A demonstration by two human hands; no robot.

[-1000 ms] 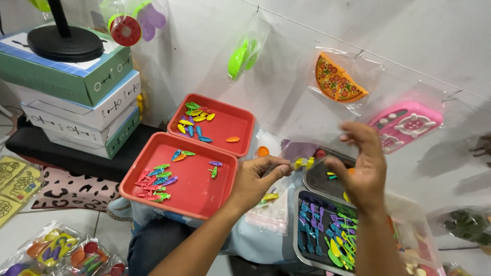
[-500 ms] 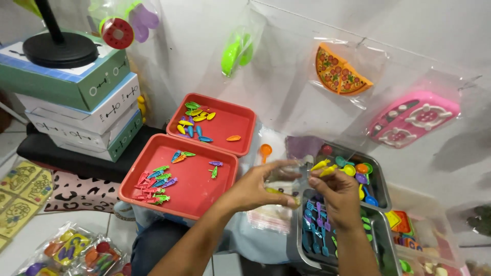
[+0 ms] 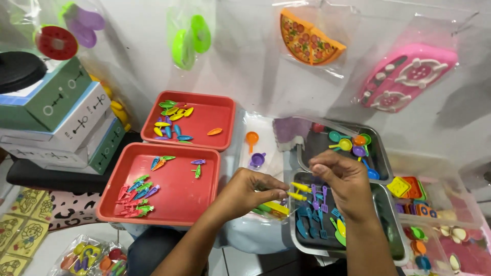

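Pinching small yellow toy utensils (image 3: pixel 298 191), the left hand (image 3: pixel 249 190) and right hand (image 3: pixel 343 180) hover over the metal tray (image 3: pixel 384 212). Such fingertip grips look slippery; one piece could drop among the blue cutlery (image 3: pixel 310 217).

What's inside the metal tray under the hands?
The metal tray holds small toy forks and spatulas, mostly blue utensils, some purple and yellow-green. The right hand covers part of it, so what lies under the hand cannot be seen. The left hand pinches yellow pieces above it.
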